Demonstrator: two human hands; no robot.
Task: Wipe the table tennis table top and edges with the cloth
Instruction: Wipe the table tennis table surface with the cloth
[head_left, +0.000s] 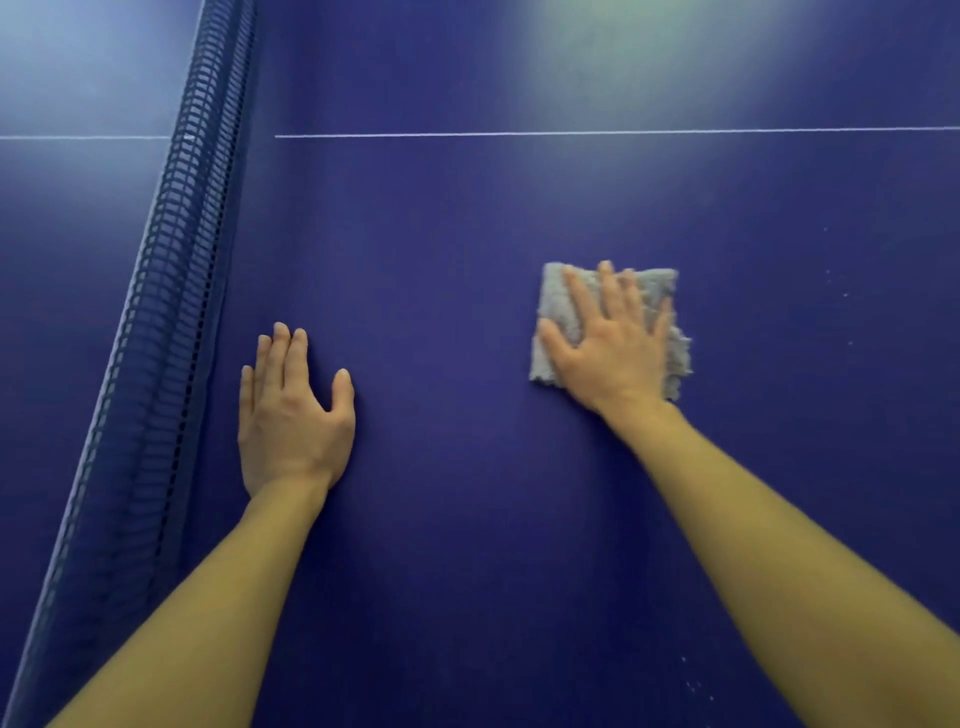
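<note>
The dark blue table tennis table fills the view. A folded grey cloth lies flat on it at centre right. My right hand lies spread on top of the cloth, palm down, pressing it onto the surface. My left hand rests flat on the bare table top to the left, fingers together, holding nothing, close to the net.
The dark net runs diagonally along the left side, from the top to the bottom left corner. A thin white centre line crosses the table farther away. Small pale specks dot the surface at the right.
</note>
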